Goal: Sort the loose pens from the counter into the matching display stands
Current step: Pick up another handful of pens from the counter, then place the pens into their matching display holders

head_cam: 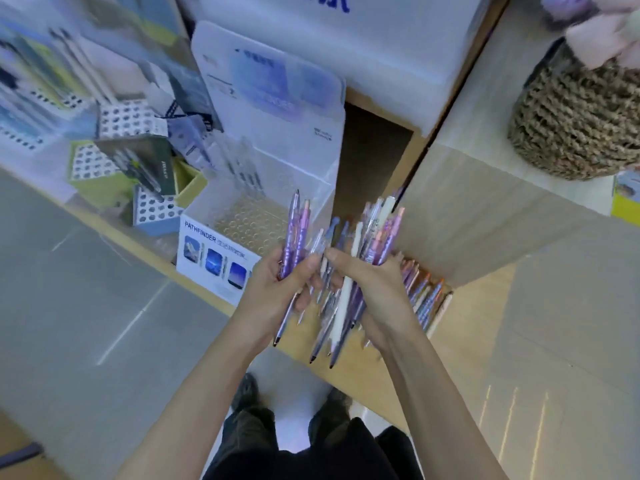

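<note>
Hands both curled around pens: the left hand (273,292) gripped a few purple pens (298,233), the right hand (377,289) a thick mixed bundle (381,233). Loose pens (426,296) lay on the counter (353,375) at its three o'clock, and the PATHFINDER stand (221,251) stood at ten o'clock. Overfull, the bundle risked slipping and scattering.

Cool, bluish light fills the scene. The white boxes (346,39) above the right hand (375,289) glare almost blank. Up and left of the left hand (277,289), the display stands (121,123) smear with motion blur. The pens (294,230) in both hands are only slightly soft. Straight edges bow toward the borders. A gap (374,161) just above the right hand lies in deep shadow.
</note>
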The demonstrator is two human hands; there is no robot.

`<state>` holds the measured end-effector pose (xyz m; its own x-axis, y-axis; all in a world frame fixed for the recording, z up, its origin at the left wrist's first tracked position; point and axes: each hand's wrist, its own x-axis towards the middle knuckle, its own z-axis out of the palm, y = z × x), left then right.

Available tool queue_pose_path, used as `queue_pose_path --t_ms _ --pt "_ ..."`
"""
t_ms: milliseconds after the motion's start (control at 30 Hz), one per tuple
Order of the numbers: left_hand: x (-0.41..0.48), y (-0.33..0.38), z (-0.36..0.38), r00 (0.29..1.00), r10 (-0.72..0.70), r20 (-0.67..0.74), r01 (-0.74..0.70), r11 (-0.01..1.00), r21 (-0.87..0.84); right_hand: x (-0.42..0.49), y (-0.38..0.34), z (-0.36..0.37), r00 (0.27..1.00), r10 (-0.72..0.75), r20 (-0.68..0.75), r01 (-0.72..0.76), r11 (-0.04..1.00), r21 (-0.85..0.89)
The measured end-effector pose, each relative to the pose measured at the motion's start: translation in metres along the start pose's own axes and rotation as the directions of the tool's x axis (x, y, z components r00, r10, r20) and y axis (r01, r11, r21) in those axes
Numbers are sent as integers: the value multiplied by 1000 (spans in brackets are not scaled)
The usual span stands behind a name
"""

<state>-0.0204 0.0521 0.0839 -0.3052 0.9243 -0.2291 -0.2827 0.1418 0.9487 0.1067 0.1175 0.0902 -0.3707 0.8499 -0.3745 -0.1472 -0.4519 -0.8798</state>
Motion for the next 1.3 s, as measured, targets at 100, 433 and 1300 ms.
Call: queue_pose_path --t_ms 100,433,1300 --pt "-7 13 -40 999 26 -41 -27 1000 -8 2 4 40 1000 1 17 0 1000 -27" --pt "-25 63 -197 992 22 -126 -37 992 -117 10 43 219 981 9 194 -22 998 65" --pt "83 141 -432 995 -77 -63 73 995 -64 134 59 455 980 67 188 -60 997 -42"
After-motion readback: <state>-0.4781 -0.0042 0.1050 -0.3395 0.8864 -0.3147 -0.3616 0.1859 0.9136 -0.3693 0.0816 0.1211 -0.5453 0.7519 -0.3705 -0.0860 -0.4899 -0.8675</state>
